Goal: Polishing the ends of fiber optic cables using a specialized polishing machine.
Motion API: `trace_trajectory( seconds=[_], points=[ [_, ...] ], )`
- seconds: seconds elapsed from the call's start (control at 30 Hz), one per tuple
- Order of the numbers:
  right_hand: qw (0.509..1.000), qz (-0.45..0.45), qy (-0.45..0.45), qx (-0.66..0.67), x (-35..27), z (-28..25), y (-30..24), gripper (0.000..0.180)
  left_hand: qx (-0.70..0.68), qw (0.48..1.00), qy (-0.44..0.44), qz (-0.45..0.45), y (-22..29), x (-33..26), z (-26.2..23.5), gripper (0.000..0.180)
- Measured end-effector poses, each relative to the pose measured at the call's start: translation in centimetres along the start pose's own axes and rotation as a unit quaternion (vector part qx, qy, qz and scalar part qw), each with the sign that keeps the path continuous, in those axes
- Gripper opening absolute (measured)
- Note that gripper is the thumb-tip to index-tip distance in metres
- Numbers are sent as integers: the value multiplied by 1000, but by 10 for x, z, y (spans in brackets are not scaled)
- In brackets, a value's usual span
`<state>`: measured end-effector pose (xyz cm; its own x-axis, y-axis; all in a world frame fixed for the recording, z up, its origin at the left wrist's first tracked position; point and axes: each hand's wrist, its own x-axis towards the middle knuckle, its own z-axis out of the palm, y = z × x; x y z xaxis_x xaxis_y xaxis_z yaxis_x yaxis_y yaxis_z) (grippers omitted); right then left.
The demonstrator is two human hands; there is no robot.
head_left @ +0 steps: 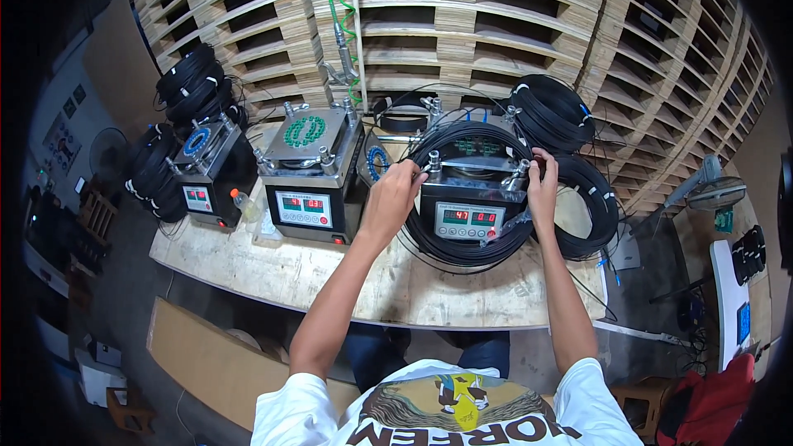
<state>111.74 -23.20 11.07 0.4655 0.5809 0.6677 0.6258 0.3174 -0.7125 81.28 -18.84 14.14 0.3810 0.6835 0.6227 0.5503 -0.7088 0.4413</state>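
Note:
A large coil of black cable (464, 257) is held upright between my two hands. Through its ring show the black front, red and green displays and metal top of a polishing machine (471, 190). My left hand (398, 194) grips the coil's left side with fingers closed. On the opposite side, my right hand (542, 186) has its fingers curled round the coil near a metal corner post. Whether the coil touches the machine I cannot tell. Beside my left hand is a round holder with blue connectors (377, 162).
Left of my hands stand a second machine with green connectors on top (304, 130) and a smaller one with a blue ring (197, 144). More black coils (552, 114) lie at the right on the wooden table (248, 256). Stacked pallets (487, 0) rise behind. A small bottle (245, 206) stands between machines.

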Motion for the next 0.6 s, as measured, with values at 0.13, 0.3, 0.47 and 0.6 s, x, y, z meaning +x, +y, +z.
trace_trajectory(
  seconds=[0.13,0.3,0.47,0.6],
  points=[
    [992,-32,61,-104,-21,-11,-39,31,34,993,4,115,-10,3,-4,17],
    [948,-121,-113,-270,-43,-11,-75,33,-3,990,36,133,-14,4,3,12],
    [989,-69,-123,-40,-31,-38,-39,15,22,985,76,153,-20,2,14,11],
    [994,-21,-101,30,-26,-41,-30,9,12,982,103,158,-23,2,24,10]
  ],
)
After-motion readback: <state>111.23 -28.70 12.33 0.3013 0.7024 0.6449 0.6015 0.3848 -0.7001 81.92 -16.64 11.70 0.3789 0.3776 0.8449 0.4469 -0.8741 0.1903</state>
